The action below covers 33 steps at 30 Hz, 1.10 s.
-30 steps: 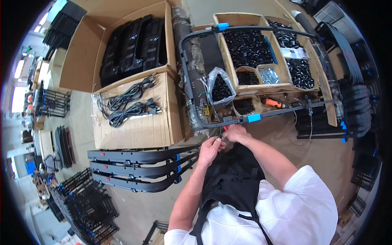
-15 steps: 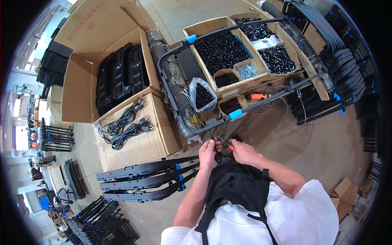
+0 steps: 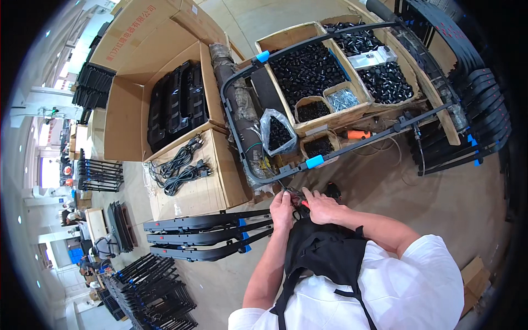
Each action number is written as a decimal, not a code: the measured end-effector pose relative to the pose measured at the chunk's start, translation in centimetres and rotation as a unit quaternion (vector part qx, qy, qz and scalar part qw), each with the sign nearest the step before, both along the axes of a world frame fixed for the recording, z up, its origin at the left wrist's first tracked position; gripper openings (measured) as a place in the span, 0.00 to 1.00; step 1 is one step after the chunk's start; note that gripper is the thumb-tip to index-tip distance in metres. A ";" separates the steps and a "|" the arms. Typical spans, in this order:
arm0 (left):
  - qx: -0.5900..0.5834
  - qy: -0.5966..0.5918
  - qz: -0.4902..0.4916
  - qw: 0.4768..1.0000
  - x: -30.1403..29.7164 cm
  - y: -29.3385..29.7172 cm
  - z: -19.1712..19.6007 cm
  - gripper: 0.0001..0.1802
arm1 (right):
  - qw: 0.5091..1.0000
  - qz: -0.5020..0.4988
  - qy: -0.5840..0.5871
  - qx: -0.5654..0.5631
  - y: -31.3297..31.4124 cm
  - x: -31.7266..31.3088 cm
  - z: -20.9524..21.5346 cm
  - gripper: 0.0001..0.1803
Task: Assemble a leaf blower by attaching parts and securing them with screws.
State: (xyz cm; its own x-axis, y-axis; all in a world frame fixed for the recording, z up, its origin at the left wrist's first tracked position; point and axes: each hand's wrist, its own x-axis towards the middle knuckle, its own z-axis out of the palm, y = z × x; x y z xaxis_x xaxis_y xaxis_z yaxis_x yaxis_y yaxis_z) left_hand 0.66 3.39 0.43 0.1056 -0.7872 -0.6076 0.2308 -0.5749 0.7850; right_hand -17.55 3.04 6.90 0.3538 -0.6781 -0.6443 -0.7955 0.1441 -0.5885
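Note:
My left hand (image 3: 281, 210) is closed around a thin black cable (image 3: 284, 188) that runs down from the near edge of the black tubular frame (image 3: 264, 180). Close beside it, my right hand (image 3: 323, 208) grips a red-handled tool (image 3: 305, 203), which looks like pliers. The tool's head is at the fingers of my left hand; its jaws are too small to make out. Blue tape (image 3: 314, 161) wraps the frame's near bar. Both hands are just above the black apron (image 3: 324, 245), below the frame.
Beyond the frame, a wooden tray (image 3: 357, 110) holds black knobs and screws. An orange-handled tool (image 3: 358, 134) and a bag of black parts (image 3: 276, 133) lie nearby. On the left are a cardboard box (image 3: 125, 124), coiled power cords (image 3: 181, 170) and stacked black rails (image 3: 192, 238).
My right hand has moved left, bringing the red-handled tool up to my left hand. The whole view has shifted slightly, so the surroundings appear farther right.

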 end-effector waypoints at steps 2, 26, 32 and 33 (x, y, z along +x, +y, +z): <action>-0.027 -0.036 0.015 0.999 -0.6 0.2 -0.4 0.15 | 1.000 0.011 -0.006 -0.001 -0.4 -0.4 0.2 0.48; 0.006 0.045 -0.110 0.993 2.5 -2.7 -0.3 0.14 | 0.968 0.012 0.130 -0.213 3.7 2.5 2.7 0.58; 0.043 0.125 -0.133 0.982 3.7 -4.2 -0.3 0.16 | 0.947 -0.033 0.099 -0.305 4.6 4.0 2.5 0.54; 0.037 0.113 -0.160 0.980 4.1 -4.6 -0.2 0.17 | 0.949 -0.031 0.100 -0.296 4.5 4.5 2.9 0.55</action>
